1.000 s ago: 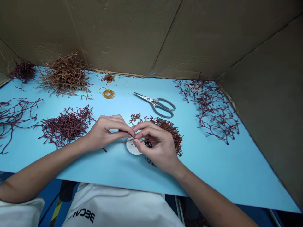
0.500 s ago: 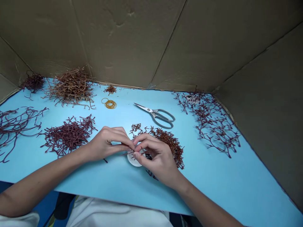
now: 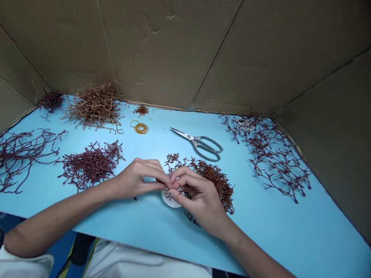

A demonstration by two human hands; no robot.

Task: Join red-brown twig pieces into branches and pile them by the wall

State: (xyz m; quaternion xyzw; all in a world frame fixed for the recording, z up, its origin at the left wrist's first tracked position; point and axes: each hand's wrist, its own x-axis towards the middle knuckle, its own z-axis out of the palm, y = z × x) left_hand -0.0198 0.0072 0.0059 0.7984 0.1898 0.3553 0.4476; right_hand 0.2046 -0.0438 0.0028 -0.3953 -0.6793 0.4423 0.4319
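My left hand and my right hand meet at their fingertips, both closed in a pinch, just above a small white disc. Thin reddish-brown bits of twig show between and beside the fingertips; their full shape is hidden by the fingers. Several short dark strokes or twig pieces are visible on the disc, which is partly covered by my right hand. Behind and right of that hand lies a heap of short brown twig pieces. Dark angular twig pieces stick out below my right hand.
Scissors lie beyond my hands, with yellow rubber bands farther left. Dark red twigs are heaped left, long stems at far left. Brown twigs are piled at the back, branching twigs spread right. Cardboard walls enclose the table.
The whole view has shifted slightly, so things appear a little farther right. Both hands stay pinched together over the disc, with small finger movements.
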